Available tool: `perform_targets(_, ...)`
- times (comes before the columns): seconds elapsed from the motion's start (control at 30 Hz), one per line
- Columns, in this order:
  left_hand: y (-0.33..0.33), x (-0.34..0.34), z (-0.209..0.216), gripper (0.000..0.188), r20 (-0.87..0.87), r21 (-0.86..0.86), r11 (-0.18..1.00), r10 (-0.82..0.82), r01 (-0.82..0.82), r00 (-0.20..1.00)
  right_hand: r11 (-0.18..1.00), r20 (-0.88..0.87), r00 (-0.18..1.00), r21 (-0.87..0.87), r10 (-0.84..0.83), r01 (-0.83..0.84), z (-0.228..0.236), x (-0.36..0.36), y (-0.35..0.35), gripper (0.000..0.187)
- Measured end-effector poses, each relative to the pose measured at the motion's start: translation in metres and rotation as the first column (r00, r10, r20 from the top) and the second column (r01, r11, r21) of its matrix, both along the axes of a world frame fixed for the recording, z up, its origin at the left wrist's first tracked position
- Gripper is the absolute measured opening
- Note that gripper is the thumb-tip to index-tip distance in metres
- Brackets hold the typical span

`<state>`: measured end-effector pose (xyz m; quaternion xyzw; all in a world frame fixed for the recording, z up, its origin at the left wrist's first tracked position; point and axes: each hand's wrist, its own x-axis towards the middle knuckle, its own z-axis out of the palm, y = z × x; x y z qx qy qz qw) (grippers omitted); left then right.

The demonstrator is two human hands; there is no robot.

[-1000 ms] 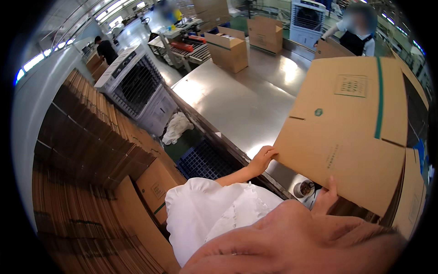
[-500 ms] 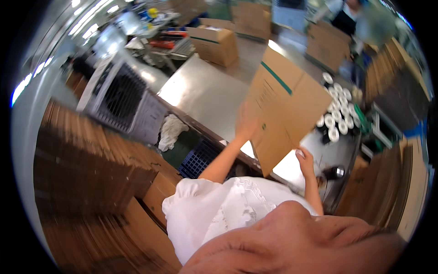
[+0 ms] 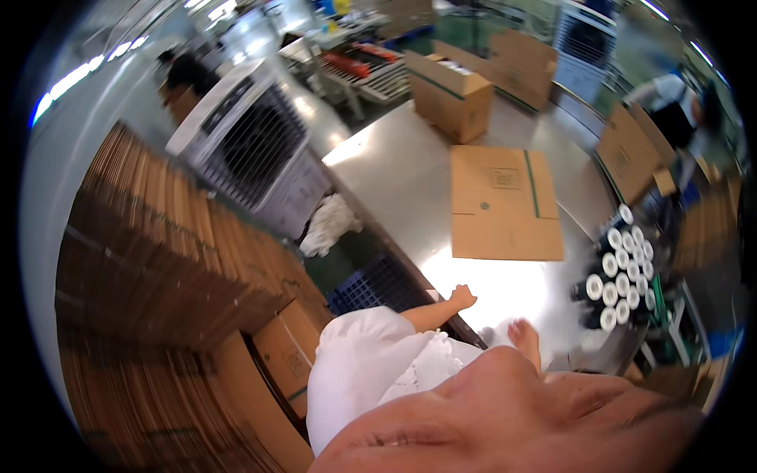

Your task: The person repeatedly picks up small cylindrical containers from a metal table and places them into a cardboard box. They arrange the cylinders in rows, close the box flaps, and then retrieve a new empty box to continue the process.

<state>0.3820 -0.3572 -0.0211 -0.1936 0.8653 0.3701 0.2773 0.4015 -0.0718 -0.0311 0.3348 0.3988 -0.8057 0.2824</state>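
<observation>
A flat, folded cardboard carton point(image 3: 505, 229) with a green stripe lies on the shiny metal table point(image 3: 394, 181), beyond both of my hands and touched by neither. My left hand point(image 3: 464, 297) is over the table's near edge, its fingers curled in and nothing showing in them. To its right, my right hand point(image 3: 523, 337) is low over the table, close to my body. Motion smears its fingers, so their pose is unclear.
Dark rolls with white ends point(image 3: 623, 276) cluster on the table's right. An opened carton point(image 3: 453, 98) stands at the far side. Left of me are stacks of flat cardboard point(image 3: 158, 236), a grey air cooler point(image 3: 252, 150) and a blue crate point(image 3: 378, 288). Someone works at far right.
The carton was tilted up between my hands; now it lies flat on the table, let go. Both hands have drawn back toward me. The view has swung toward the right.
</observation>
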Motion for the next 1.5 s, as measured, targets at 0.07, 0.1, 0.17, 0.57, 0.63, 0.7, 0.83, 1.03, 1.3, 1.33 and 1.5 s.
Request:
perform_targets(0.07, -0.055, 0.012, 0.003, 0.057, 0.030, -0.012, 0.967, 0.254, -0.254, 0.967, 0.985, 0.105, 0.984, 0.081, 0.143, -0.152, -0.052, 0.031, 0.013, 0.028)
perform_targets(0.1, -0.083, 0.021, -0.004, 0.054, 0.007, -0.048, 0.950, 0.311, -0.310, 0.951, 0.957, 0.161, 0.964, 0.165, 0.212, -0.238, -0.056, 0.042, 0.007, 0.029)
perform_targets(0.17, -0.108, 0.016, -0.010, 0.049, -0.020, -0.047, 0.932, 0.360, -0.360, 0.933, 0.915, 0.203, 0.944, 0.261, 0.261, -0.309, -0.062, 0.059, 0.021, 0.029)
perform_targets(0.57, -0.134, -0.018, -0.081, 0.052, 0.074, 0.248, 0.653, 0.724, -0.716, 0.686, 0.784, 0.358, 0.834, 0.320, 0.420, -0.532, -0.057, 0.071, 0.114, 0.034)
perform_targets(0.63, -0.114, -0.079, -0.097, 0.053, 0.051, 0.314, 0.680, 0.685, -0.663, 0.727, 0.831, 0.326, 0.884, 0.340, 0.334, -0.440, -0.040, 0.088, 0.125, 0.035)
perform_targets(0.7, -0.102, -0.096, -0.126, 0.054, 0.078, 0.352, 0.637, 0.710, -0.685, 0.700, 0.843, 0.314, 0.892, 0.331, 0.325, -0.424, -0.029, 0.078, 0.115, 0.036)
perform_targets(0.83, -0.128, -0.070, -0.135, 0.065, 0.078, 0.048, 0.517, 0.851, -0.854, 0.519, 0.862, 0.280, 0.862, 0.169, 0.423, -0.478, -0.063, 0.006, 0.031, 0.039)
perform_targets(1.03, -0.113, -0.101, -0.128, 0.069, 0.092, 0.061, 0.453, 0.884, -0.889, 0.457, 0.947, 0.292, 0.905, -0.002, 0.309, -0.323, -0.106, -0.068, -0.078, 0.043)
perform_targets(1.3, -0.128, -0.098, -0.199, 0.032, 0.146, 0.204, 0.296, 0.933, -0.933, 0.328, 0.972, 0.298, 0.925, -0.063, 0.235, -0.227, -0.166, -0.136, -0.191, 0.060)
perform_targets(1.33, -0.131, -0.091, -0.210, 0.033, 0.147, 0.220, 0.196, 0.962, -0.956, 0.231, 0.973, 0.288, 0.929, -0.068, 0.231, -0.221, -0.155, -0.142, -0.204, 0.063)
perform_targets(1.5, -0.104, -0.120, -0.158, 0.031, 0.275, 0.301, 0.141, 0.934, -0.943, 0.228, 0.985, 0.307, 0.937, -0.100, 0.165, -0.141, -0.189, -0.168, -0.233, 0.072)
